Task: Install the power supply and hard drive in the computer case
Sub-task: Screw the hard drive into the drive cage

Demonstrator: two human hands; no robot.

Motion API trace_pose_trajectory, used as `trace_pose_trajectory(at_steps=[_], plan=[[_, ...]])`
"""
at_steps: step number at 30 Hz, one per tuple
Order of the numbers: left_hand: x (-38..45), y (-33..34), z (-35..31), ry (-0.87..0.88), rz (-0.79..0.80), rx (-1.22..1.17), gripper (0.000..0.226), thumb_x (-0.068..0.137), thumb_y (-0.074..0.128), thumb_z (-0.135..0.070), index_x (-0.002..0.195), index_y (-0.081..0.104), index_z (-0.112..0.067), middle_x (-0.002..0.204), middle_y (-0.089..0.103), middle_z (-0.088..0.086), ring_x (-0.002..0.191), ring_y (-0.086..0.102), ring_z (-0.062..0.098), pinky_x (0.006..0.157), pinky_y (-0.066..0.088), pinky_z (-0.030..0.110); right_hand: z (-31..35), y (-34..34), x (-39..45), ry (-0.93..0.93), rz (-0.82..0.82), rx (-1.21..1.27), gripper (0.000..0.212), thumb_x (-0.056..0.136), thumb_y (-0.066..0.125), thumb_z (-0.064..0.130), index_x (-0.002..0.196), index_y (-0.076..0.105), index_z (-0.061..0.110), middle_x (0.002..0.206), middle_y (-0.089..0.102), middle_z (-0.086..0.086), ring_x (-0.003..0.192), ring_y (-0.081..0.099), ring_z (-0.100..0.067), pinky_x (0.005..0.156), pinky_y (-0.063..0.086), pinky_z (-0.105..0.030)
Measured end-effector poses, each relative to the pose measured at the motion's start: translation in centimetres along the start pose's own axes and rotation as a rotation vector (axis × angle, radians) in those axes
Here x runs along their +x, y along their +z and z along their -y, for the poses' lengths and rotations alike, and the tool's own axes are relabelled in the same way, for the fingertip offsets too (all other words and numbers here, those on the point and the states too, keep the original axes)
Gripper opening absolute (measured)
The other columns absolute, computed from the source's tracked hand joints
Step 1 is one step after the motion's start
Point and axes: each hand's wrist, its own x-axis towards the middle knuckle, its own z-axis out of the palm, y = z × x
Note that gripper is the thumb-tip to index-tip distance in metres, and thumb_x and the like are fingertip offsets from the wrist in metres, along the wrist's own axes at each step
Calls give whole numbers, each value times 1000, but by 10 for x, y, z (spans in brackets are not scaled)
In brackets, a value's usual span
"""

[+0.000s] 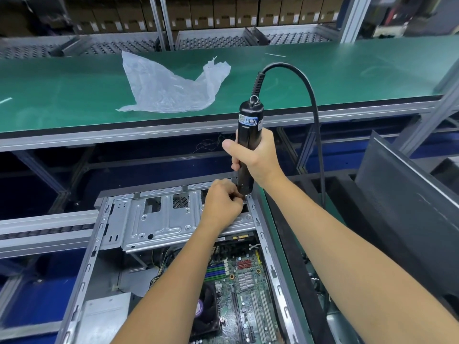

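Inside the computer case (82, 276), a motherboard (244, 294) is seen; an electric screwdriver (248, 147) is gripped by right-hand fingers (234, 167), something small pinched by left-hand fingers (236, 194) beside its tip.

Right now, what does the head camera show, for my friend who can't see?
A right hand grips a black electric screwdriver upright over an open computer case, while the left hand pinches something tiny at its tip.
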Motion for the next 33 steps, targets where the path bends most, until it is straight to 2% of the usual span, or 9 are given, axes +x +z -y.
trace_pose_trajectory(at_steps=[5,9,12,17,21,24,27,31,33], plan=[[-1,-1,-1,17,40,-21,18,78,64,-10,66,63,-23,75,58,-15,87,53,14,75,44,28,19,-6,-3,-77,-63,65,31,77,74,23,69,50,5,50,52,-1,42,50,-22,51,49,-36],[-2,-1,0,30,48,36,15,86,67,-16,74,64,-24,81,54,-18,85,57,16,81,51,38,47,-30,-6,-93,-162,203,21,73,74,20,66,54,18,51,51,-5,40,46,-24,49,46,-33],[-2,-3,-4,48,44,131,15,89,63,-16,74,64,-19,80,58,-11,79,59,18,80,52,42,64,-62,-23,-92,-252,240,22,73,74,18,68,52,15,50,50,-6,39,44,-23,49,44,-30],[-2,-3,-10,116,19,373,19,88,54,-11,69,60,-12,78,65,3,87,53,26,79,45,38,84,-122,-78,-77,-426,183,27,72,74,20,67,49,12,49,49,-6,38,42,-23,48,43,-30],[-1,1,-23,87,104,580,24,85,50,-8,61,47,-10,80,63,13,81,53,31,67,41,33,85,-160,-129,-38,-545,169,27,76,72,13,65,47,11,49,48,-8,39,41,-22,47,43,-30],[-4,8,-32,58,118,691,14,86,50,-8,73,53,-5,92,63,19,91,55,37,71,43,36,81,-182,-158,-8,-589,182,25,78,70,10,69,47,9,49,48,-8,40,41,-23,48,42,-31],[-8,13,-42,16,132,785,9,86,51,-7,79,56,-2,96,63,21,88,54,35,76,42,38,74,-201,-176,11,-581,222,25,78,71,9,68,48,11,49,47,-9,40,41,-22,49,42,-33],[-9,23,-67,-43,-156,669,15,76,56,-1,89,64,0,98,61,23,98,51,40,80,46,44,60,-225,-191,78,-539,283,26,77,72,11,64,50,15,50,47,-10,41,41,-22,50,42,-31],[-13,32,-80,-64,-180,581,19,76,54,1,92,63,-1,99,63,22,99,53,40,78,47,43,52,-234,-194,89,-499,297,26,77,73,12,62,53,18,49,47,-10,40,42,-23,51,42,-33]])
